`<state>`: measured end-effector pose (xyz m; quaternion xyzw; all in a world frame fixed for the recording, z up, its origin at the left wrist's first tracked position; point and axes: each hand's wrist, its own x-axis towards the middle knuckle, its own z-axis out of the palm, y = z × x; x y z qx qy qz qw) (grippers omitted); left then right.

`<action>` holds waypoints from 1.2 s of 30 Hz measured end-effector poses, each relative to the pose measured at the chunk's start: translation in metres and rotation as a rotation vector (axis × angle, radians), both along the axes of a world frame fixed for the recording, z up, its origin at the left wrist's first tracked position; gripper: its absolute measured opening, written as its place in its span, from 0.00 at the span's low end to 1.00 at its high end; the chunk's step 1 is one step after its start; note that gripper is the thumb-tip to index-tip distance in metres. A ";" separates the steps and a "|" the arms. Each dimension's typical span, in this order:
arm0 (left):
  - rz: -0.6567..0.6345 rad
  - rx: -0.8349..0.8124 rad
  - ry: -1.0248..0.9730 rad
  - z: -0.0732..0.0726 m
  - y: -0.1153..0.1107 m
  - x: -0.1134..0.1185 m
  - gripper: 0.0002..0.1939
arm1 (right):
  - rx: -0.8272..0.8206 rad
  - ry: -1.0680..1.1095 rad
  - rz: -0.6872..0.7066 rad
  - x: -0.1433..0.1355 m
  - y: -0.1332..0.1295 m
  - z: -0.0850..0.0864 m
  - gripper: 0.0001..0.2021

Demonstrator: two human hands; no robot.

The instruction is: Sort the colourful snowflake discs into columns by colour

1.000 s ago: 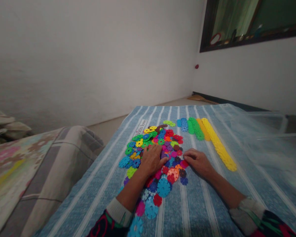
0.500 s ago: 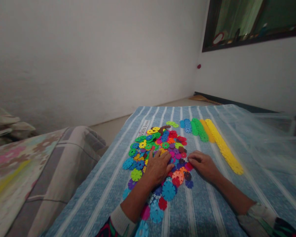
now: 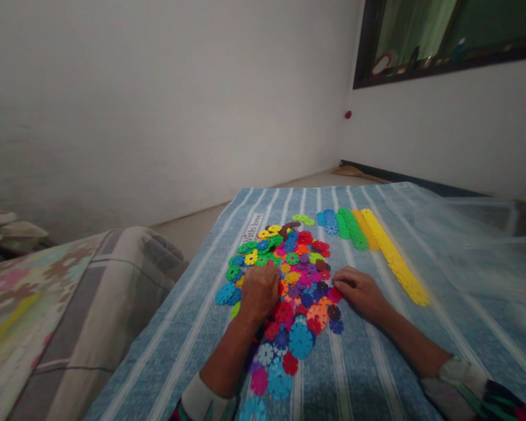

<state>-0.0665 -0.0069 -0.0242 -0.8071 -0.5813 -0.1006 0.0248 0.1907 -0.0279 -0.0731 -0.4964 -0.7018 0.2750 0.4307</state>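
Observation:
A pile of notched plastic discs in many colours [image 3: 291,258] lies on the blue striped cloth [image 3: 359,362]. My left hand [image 3: 260,289] rests over the pile's left side, fingers curled down; whatever they grip is hidden. At the pile's right edge, my right hand [image 3: 359,289] has its thumb and fingertips together beside a red disc [image 3: 334,294]; anything between them is too small to make out. Behind the right hand, discs lie in rows by colour: blue [image 3: 331,222], green [image 3: 353,228], orange [image 3: 368,234] and a longer yellow row [image 3: 397,257].
Clear plastic containers [image 3: 482,245] stand at the right of the cloth. Two light green discs [image 3: 303,220] lie behind the pile. To the left is a surface with a floral and grey cover [image 3: 109,292]. A wall and a dark-framed window are behind.
My left hand has moved left and its spread fingers have curled in, uncovering discs in the middle of the pile. My right hand has stayed in place. The view has shifted slightly.

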 end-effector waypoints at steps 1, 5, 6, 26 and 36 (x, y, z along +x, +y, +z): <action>0.026 0.007 0.000 0.000 0.003 -0.002 0.13 | 0.005 0.000 0.001 0.000 0.000 0.000 0.09; 0.044 -0.018 0.021 0.004 0.005 0.003 0.14 | 0.023 -0.001 0.005 0.000 0.001 0.000 0.09; 0.047 -0.030 0.048 0.006 0.005 0.008 0.15 | 0.025 -0.002 0.005 0.000 0.001 0.000 0.09; 0.079 -0.166 0.050 0.015 0.019 0.029 0.09 | 0.072 0.030 -0.011 -0.003 0.008 -0.002 0.07; 0.094 -0.195 -0.214 0.006 0.017 0.017 0.09 | 0.076 0.025 0.006 -0.003 0.011 -0.005 0.07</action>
